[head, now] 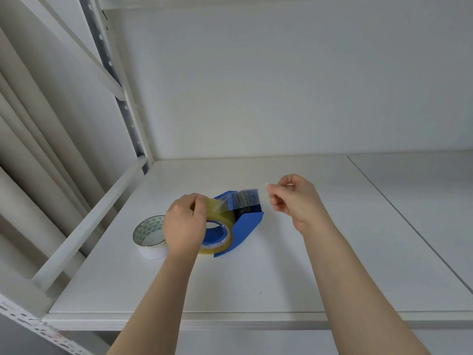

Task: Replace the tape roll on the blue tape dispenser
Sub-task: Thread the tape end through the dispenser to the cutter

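The blue tape dispenser [249, 224] lies on the white shelf [256, 278]. A yellowish clear tape roll [220, 221] sits on its blue hub. My left hand [184, 226] grips the roll's left side. My right hand [294, 201] is to the right of the dispenser, pinching the free end of the clear tape strip [247, 198], which stretches from the roll over the dispenser's front. A white tape roll with a green-patterned core [151, 237] stands just left of my left hand.
A white metal upright [120, 80] and a side rail [87, 224] border the shelf on the left. A seam [409, 226] runs through the shelf board on the right. The white back wall is close behind.
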